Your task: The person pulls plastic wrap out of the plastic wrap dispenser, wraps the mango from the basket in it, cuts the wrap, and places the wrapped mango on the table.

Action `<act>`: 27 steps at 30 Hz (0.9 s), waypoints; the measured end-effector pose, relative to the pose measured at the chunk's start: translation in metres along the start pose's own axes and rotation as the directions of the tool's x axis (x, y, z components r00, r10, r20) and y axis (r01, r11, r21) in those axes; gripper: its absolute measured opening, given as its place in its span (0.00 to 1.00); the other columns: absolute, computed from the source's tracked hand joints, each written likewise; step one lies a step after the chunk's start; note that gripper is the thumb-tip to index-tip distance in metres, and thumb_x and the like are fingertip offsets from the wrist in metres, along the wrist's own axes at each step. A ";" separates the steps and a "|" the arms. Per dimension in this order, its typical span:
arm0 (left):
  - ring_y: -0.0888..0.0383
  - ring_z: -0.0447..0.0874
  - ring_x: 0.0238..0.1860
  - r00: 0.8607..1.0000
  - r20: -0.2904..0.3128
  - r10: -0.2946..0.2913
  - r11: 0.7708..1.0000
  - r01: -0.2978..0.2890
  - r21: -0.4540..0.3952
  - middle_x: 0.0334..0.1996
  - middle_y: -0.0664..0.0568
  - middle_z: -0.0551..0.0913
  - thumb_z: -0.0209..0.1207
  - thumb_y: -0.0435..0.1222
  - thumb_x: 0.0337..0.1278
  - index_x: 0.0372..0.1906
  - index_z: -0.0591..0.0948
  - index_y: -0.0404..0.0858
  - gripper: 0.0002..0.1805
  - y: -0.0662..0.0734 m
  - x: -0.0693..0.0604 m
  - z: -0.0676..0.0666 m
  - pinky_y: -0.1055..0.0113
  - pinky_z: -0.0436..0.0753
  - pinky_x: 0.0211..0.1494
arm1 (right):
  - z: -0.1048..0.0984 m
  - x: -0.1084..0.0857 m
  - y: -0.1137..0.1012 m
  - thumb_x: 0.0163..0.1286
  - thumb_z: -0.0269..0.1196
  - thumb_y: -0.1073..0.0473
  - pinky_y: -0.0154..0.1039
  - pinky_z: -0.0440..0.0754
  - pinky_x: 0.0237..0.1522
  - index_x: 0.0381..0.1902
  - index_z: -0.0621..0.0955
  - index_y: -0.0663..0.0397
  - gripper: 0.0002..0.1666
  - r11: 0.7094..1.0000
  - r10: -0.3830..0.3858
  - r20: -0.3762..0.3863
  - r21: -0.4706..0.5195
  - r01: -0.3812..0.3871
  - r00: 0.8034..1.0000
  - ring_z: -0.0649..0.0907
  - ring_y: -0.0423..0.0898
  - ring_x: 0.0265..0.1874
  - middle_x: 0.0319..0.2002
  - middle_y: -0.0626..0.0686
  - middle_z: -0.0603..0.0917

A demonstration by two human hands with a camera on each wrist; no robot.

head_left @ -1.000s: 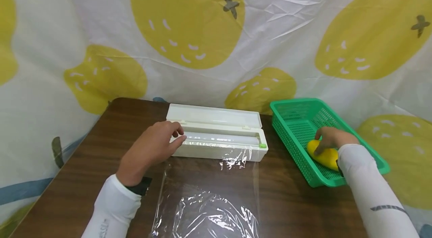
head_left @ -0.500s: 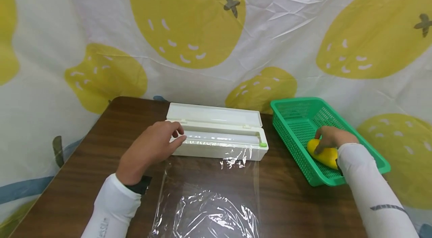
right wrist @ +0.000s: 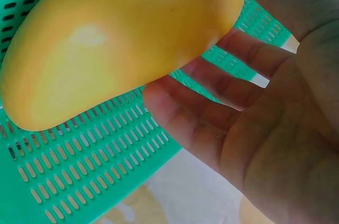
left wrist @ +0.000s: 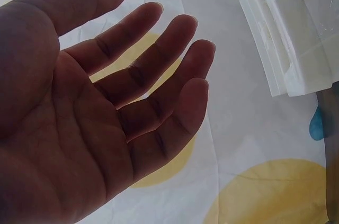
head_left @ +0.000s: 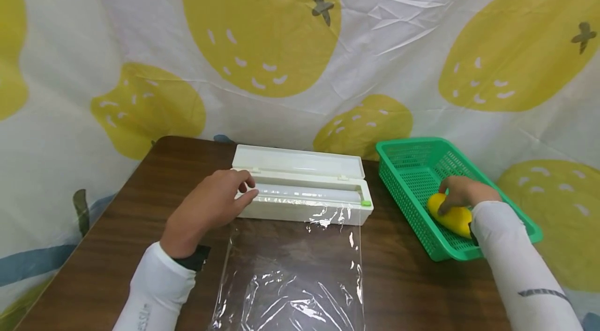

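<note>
Mango [right wrist: 122, 49] in the basket [head_left: 407, 216] was pinched by the right hand [head_left: 461, 192]; a soft, wide grip seemed best. The left hand [head_left: 211, 199] hung loose near the box [head_left: 304, 178].

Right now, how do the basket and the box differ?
The basket is green with slotted walls; the box is white and solid-walled. The basket holds a yellow fruit; the box holds a roll. The box has a lid, open; the basket shows none. Both sit on the table, open at the top.
</note>
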State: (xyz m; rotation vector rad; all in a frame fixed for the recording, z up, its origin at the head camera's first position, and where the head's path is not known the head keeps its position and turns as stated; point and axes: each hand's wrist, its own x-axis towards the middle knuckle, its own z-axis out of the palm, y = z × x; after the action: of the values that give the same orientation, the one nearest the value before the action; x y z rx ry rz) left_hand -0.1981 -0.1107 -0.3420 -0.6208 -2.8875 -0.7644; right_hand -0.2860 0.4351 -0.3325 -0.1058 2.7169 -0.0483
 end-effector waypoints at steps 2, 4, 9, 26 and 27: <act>0.51 0.84 0.39 1.000 0.000 -0.002 1.000 0.002 0.000 0.39 0.46 0.86 0.61 0.39 0.68 0.48 0.82 0.36 0.11 0.000 0.000 -0.001 0.54 0.83 0.45 | -0.001 0.000 0.000 0.54 0.76 0.45 0.60 0.80 0.46 0.60 0.76 0.66 0.43 1.000 -0.004 -0.005 0.002 0.004 1.000 0.77 0.70 0.54 0.62 0.76 0.73; 0.51 0.84 0.39 1.000 0.005 -0.004 1.000 0.004 0.001 0.39 0.46 0.86 0.61 0.39 0.68 0.48 0.82 0.37 0.12 0.000 0.000 -0.001 0.54 0.83 0.45 | -0.003 0.001 0.000 0.55 0.76 0.44 0.61 0.80 0.46 0.61 0.75 0.67 0.44 1.000 -0.006 -0.007 0.006 0.006 1.000 0.77 0.71 0.55 0.62 0.76 0.72; 0.51 0.84 0.39 1.000 0.013 0.003 1.000 -0.003 0.006 0.39 0.47 0.86 0.60 0.39 0.68 0.48 0.82 0.37 0.11 0.000 0.002 -0.001 0.55 0.83 0.44 | -0.008 -0.001 -0.001 0.55 0.76 0.45 0.64 0.78 0.50 0.61 0.75 0.69 0.45 1.000 -0.014 -0.024 -0.004 0.014 1.000 0.75 0.74 0.58 0.62 0.77 0.72; 0.53 0.83 0.36 1.000 0.005 0.019 0.999 -0.020 0.026 0.36 0.47 0.86 0.60 0.38 0.67 0.47 0.83 0.36 0.11 0.000 0.004 -0.001 0.56 0.82 0.42 | -0.033 -0.023 -0.023 0.59 0.73 0.48 0.67 0.77 0.52 0.64 0.72 0.73 0.45 0.998 -0.054 -0.080 -0.016 0.053 0.995 0.74 0.75 0.58 0.65 0.80 0.68; 0.53 0.83 0.36 1.000 0.005 0.018 0.999 -0.019 0.027 0.36 0.48 0.86 0.60 0.38 0.67 0.46 0.83 0.36 0.11 0.000 0.004 -0.001 0.56 0.82 0.42 | -0.033 -0.024 -0.024 0.59 0.73 0.48 0.67 0.77 0.52 0.64 0.72 0.73 0.45 0.998 -0.056 -0.087 -0.024 0.054 0.995 0.74 0.74 0.57 0.65 0.80 0.69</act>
State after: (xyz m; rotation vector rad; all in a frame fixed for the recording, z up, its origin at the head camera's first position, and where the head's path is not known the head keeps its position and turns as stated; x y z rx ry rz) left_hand -0.2017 -0.1101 -0.3405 -0.6465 -2.8874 -0.7214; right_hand -0.2764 0.4141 -0.2916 -0.1892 2.8025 -0.0400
